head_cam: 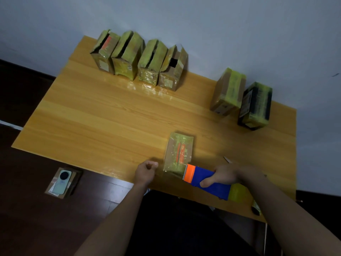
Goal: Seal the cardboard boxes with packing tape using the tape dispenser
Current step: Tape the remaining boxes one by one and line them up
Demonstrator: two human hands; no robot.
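Box (pixel 179 151) between hands; right hand (pixel 224 175) grips tape dispenser (pixel 206 179); left hand (pixel 145 171) pinches tape end.

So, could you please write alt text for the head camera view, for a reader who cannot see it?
A person's right hand grips a blue and orange tape dispenser at the near end of a small cardboard box on a wooden table, while the left hand pinches the clear tape. Four open boxes and two taped boxes stand along the far side.
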